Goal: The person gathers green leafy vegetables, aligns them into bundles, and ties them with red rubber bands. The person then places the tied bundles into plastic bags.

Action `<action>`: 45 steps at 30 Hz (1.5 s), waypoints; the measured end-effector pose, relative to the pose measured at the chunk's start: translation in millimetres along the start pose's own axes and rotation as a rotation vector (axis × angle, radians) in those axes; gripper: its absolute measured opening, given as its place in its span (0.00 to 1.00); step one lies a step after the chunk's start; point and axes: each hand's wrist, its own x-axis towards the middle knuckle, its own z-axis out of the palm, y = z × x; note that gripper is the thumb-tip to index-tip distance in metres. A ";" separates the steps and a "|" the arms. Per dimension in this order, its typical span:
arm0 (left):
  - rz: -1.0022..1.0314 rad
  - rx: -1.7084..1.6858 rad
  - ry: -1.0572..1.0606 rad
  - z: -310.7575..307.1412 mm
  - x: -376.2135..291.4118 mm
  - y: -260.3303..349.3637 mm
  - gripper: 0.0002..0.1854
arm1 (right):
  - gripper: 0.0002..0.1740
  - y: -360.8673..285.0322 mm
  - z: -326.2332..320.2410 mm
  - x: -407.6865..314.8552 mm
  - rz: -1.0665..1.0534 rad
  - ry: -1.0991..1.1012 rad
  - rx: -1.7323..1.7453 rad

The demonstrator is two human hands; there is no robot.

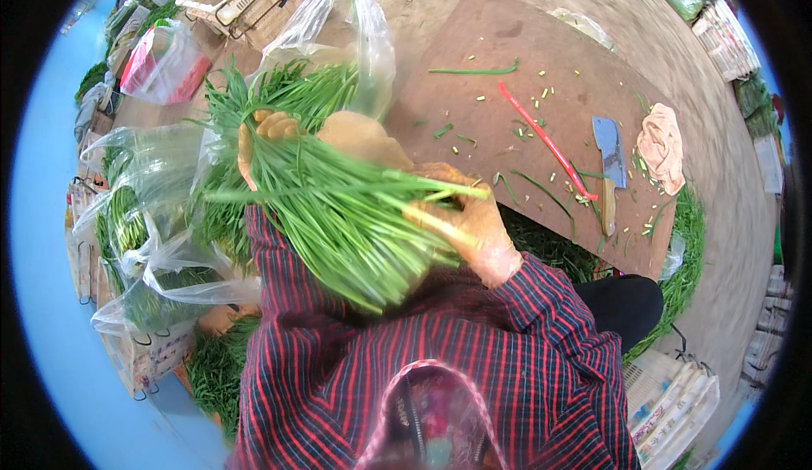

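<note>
Across my lap lies a loose bunch of long green chives (342, 216), slightly blurred. My left hand (273, 127) is closed around its leafy side, with the fingers curled over the leaves. At the stem side, my right hand (472, 229) pinches a few pale stalks between thumb and fingers. A tan rounded shape (365, 137) shows just behind the bunch; what it is I cannot tell. Beyond my hands, more chives (317, 86) fill an open clear plastic bag (374, 45).
A brown board (558, 38) holds a cleaver (611, 146), a red strip (545, 137), a pinkish cloth (661, 146) and stem scraps. Plastic bags of chives (127, 216) stand at the left. A plastic crate (241, 0) is at the upper left; cut greens (688, 235) lie right of the board.
</note>
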 end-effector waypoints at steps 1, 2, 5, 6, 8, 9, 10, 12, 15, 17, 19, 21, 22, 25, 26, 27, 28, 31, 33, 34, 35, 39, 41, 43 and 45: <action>-0.036 -0.070 -0.008 0.0 1.2 1.2 0.14 | 0.18 1.9 1.2 0.9 -0.041 0.017 0.062; -0.022 -0.028 0.006 0.0 0.4 1.1 0.14 | 0.17 3.7 2.8 0.0 -0.019 0.056 0.013; -0.028 -0.036 -0.005 1.2 0.3 1.0 0.14 | 0.15 6.7 8.0 0.4 -0.119 0.077 -0.071; -0.020 -0.026 0.001 1.8 -0.2 0.7 0.13 | 0.15 6.7 9.2 0.0 -0.155 0.064 -0.097; -0.003 -0.020 0.017 2.4 -0.5 -0.3 0.13 | 0.15 5.3 10.8 -1.1 -0.060 0.083 0.101; 0.000 -0.021 0.020 2.4 -0.3 -0.9 0.13 | 0.16 4.5 11.6 -1.6 0.003 0.088 0.192; -0.009 -0.020 0.027 2.8 -0.2 -0.9 0.13 | 0.17 2.8 11.3 -3.4 0.044 0.121 0.178; -0.002 0.004 0.028 2.9 0.4 -0.8 0.13 | 0.18 0.8 11.8 -6.1 0.012 0.162 0.163; -0.001 0.054 0.030 2.5 0.7 0.4 0.12 | 0.16 1.4 12.4 -9.0 0.015 0.200 0.260; 0.007 0.082 0.043 1.9 -0.2 1.6 0.12 | 0.15 5.0 10.3 -10.5 0.060 0.144 0.386; 0.023 0.076 0.058 0.9 -1.9 2.8 0.12 | 0.13 8.9 -0.1 -15.1 0.127 0.113 0.290; 0.029 0.047 0.071 -0.1 -3.5 4.2 0.12 | 0.13 14.6 -20.5 -22.8 0.111 0.049 0.212; 0.032 0.031 0.074 -0.4 -4.6 5.0 0.12 | 0.18 16.6 -37.4 -29.9 0.003 0.022 0.005; 0.026 -0.028 0.062 -1.8 -5.3 6.5 0.12 | 0.30 23.0 -99.7 -62.5 0.049 -0.119 -0.047; 0.023 -0.018 0.060 -1.9 -5.7 6.6 0.13 | 0.28 27.8 -119.4 -72.1 0.081 -0.195 0.060; 0.025 -0.024 0.064 -2.3 -5.0 6.3 0.13 | 0.28 31.8 -136.6 -81.8 0.207 -0.203 0.060; 0.020 -0.032 0.061 -2.4 -4.6 6.0 0.13 | 0.26 39.7 -146.9 -85.3 0.399 -0.121 -0.248; 0.044 -0.037 0.083 -2.0 -2.3 4.3 0.12 | 0.20 52.8 -142.6 -83.6 0.449 -0.122 -1.499; 0.023 -0.007 0.068 -1.2 -1.0 4.0 0.11 | 0.29 49.6 -114.5 -65.2 0.040 -0.114 -0.689; 0.009 0.016 0.063 -0.8 0.0 4.1 0.11 | 0.31 39.9 -98.3 -59.2 0.118 -0.174 -0.322; 0.010 0.070 0.086 0.0 0.0 4.7 0.12 | 0.33 33.4 -76.4 -46.8 0.084 -0.198 -0.026; 0.007 0.016 0.134 1.7 0.1 9.6 0.14 | 0.33 8.8 -17.9 -16.7 0.168 -0.158 0.065; -0.001 0.090 0.121 1.7 -1.0 12.2 0.14 | 0.24 11.7 -14.6 -18.6 0.105 -0.048 -0.014; -0.023 0.076 0.135 0.7 -2.3 13.6 0.14 | 0.20 23.4 -27.7 -30.9 0.262 0.059 0.149; -0.019 0.082 0.174 -0.5 -2.6 14.7 0.13 | 0.16 32.9 -51.7 -51.4 0.345 0.120 0.072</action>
